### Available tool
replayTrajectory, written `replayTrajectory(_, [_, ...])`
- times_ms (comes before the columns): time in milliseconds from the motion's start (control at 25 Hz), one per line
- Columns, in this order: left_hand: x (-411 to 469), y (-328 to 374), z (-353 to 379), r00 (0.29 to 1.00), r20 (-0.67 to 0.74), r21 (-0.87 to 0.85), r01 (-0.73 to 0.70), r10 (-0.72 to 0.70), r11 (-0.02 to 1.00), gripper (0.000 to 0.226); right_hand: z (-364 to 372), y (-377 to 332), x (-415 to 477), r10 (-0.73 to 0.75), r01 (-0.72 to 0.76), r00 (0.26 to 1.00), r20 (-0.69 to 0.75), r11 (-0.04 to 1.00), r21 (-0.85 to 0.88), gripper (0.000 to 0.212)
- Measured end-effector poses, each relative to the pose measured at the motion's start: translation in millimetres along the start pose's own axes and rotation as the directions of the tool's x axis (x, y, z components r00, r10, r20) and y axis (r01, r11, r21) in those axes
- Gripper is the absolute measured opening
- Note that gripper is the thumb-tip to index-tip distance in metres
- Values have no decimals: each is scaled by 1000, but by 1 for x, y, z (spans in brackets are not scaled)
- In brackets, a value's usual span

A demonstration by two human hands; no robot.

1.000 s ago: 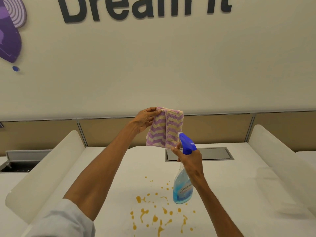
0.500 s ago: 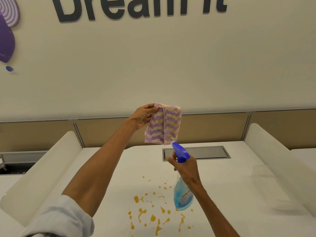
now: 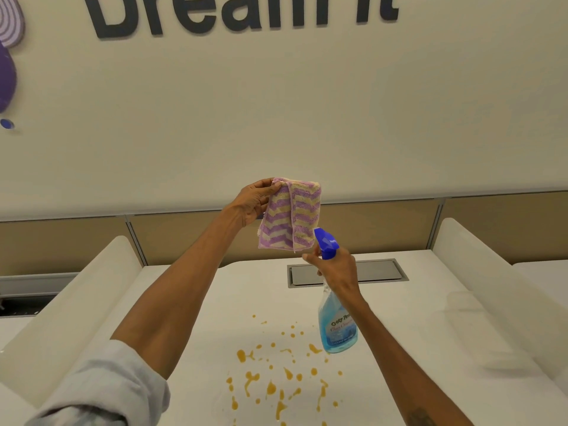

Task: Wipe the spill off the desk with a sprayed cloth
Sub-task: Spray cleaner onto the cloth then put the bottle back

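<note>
Cloth [image 3: 290, 217] hangs pinched in left hand [image 3: 252, 201] fingers; right hand [image 3: 337, 270] fingers grip spray bottle [image 3: 336, 321] just below it. Risk: nozzle aimed low, mist passes under cloth onto spill [image 3: 278, 376] on desk [image 3: 415, 333].

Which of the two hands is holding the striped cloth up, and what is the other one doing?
The left hand pinches the purple-and-cream zigzag cloth by its top corner; the right hand grips the blue spray bottle, nozzle toward the cloth.

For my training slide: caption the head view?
Left hand holds striped cloth up; right hand aims spray bottle above orange spill.
</note>
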State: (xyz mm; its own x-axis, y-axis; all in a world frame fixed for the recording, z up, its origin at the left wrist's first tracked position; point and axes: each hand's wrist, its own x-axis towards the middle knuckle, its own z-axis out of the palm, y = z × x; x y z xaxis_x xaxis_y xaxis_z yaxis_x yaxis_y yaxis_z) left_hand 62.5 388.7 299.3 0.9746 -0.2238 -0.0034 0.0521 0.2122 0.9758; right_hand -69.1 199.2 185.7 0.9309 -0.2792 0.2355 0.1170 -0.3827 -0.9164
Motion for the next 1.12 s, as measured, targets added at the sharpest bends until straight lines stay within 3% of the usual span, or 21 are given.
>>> replayTrajectory(120, [0, 7, 1, 1000, -5, -18, -16, 16, 1000, 20, -7, -12, 1, -18, 18, 1000, 8, 1000, -16, 21])
replayTrajectory(240, [0, 13, 0, 999, -20, -2, -31, 31, 1000, 21, -8, -22, -11, -108, 103, 985, 134, 994, 43, 19])
replayTrajectory(360, [2, 18, -1, 999, -32, 4, -36, 36, 999, 26, 0, -30, -18, -132, 143, 965, 226, 989, -33, 23])
replayTrajectory(680, [1, 29, -14, 998, -39, -21, -40, 39, 999, 17, -10, -21, -7, -67, 71, 997, 37, 993, -97, 22])
replayTrajectory(960, [0, 23, -16, 999, -41, -11, -33, 33, 999, 15, -21, -36, 2, -134, 145, 982, -131, 986, 79, 17])
replayTrajectory(1120, [1, 16, -15, 999, -32, 7, -19, 20, 1000, 16, -20, -32, -1, -182, 187, 982, -52, 976, 109, 21])
